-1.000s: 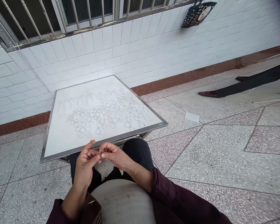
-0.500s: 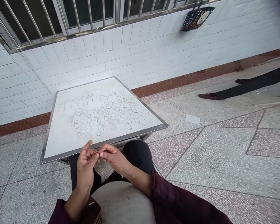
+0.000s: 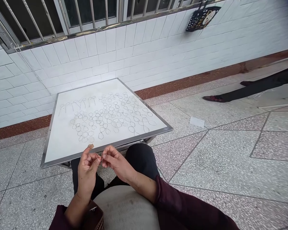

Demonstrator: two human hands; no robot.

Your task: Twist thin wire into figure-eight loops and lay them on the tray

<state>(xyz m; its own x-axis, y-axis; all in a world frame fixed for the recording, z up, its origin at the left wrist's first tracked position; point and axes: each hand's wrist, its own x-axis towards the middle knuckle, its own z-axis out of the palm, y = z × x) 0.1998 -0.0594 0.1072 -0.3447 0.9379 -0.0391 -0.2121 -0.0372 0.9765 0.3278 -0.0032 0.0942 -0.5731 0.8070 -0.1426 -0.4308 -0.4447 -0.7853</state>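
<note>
Close together in front of the table's near edge, my left hand point(image 3: 87, 171) and my right hand point(image 3: 117, 163) are both closed in a pinch, their fingertips nearly touching. Between them is a thin wire, mostly hidden by the fingers. A tan wrap covers the tip of one raised left finger. Beyond the hands stands a low table point(image 3: 62, 142) with a white top and a grey metal rim. Many thin dark wire loops point(image 3: 107, 130) lie spread over it, several shaped like a figure eight. A row of looped wires with straight tails point(image 3: 83, 103) lies at the back left.
White tiled wall point(image 3: 86, 67) and a barred window point(image 3: 93, 16) rise behind the table. A dark basket point(image 3: 201, 19) hangs at upper right. Another person's leg and shoe point(image 3: 216, 98) show at right, near a white paper point(image 3: 197, 122) on the floor. My knees are under the table edge.
My fingertips have shifted very slightly, with the right fingers a little more spread and raised. Both hands keep their pinch. The view has moved a touch; the table items lie as before.
</note>
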